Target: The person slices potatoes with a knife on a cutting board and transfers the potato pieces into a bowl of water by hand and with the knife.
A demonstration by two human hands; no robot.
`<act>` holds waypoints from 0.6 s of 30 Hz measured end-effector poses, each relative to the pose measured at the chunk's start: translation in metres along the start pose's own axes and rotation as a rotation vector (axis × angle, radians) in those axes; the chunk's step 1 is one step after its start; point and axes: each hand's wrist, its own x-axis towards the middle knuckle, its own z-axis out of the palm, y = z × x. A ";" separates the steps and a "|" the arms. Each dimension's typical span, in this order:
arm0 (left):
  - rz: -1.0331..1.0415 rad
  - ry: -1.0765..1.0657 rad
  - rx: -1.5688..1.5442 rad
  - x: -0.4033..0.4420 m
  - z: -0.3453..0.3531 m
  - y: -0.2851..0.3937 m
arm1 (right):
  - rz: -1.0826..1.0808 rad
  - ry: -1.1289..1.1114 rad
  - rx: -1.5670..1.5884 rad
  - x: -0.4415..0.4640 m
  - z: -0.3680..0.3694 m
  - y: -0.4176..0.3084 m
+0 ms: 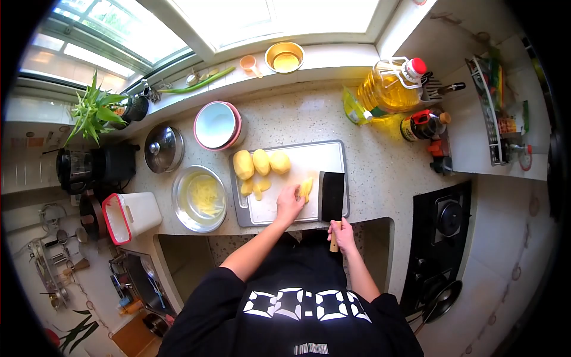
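Note:
My right hand point(342, 234) is wrapped round the wooden handle of a cleaver point(331, 196), whose wide dark blade stands over the right side of the cutting board point(267, 208). Just left of the blade, my left hand point(289, 204) has its bent fingers on a small stack of cut potato slices point(306, 189). Three peeled whole potatoes point(261, 162) lie in a row along the board's upper left. Below them are smaller potato pieces point(257, 185). Left of the board, a glass bowl point(179, 205) holds pale potato shreds point(205, 195) in what looks like water.
Stacked bowls point(215, 125) and a lidded pot point(163, 149) stand behind the glass bowl. An oil jug point(386, 89) and a dark sauce bottle point(423, 125) are at the back right. A gas stove point(440, 238) lies right; a white bin point(140, 214) sits left.

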 end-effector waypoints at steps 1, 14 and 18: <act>-0.011 0.002 -0.009 0.001 0.000 0.002 | 0.006 -0.012 0.003 0.000 0.002 0.001; -0.025 -0.017 -0.077 0.006 0.003 0.008 | 0.083 -0.132 0.050 0.011 0.035 0.022; -0.018 -0.011 -0.072 0.006 0.000 0.009 | 0.072 -0.131 0.036 0.011 0.040 0.025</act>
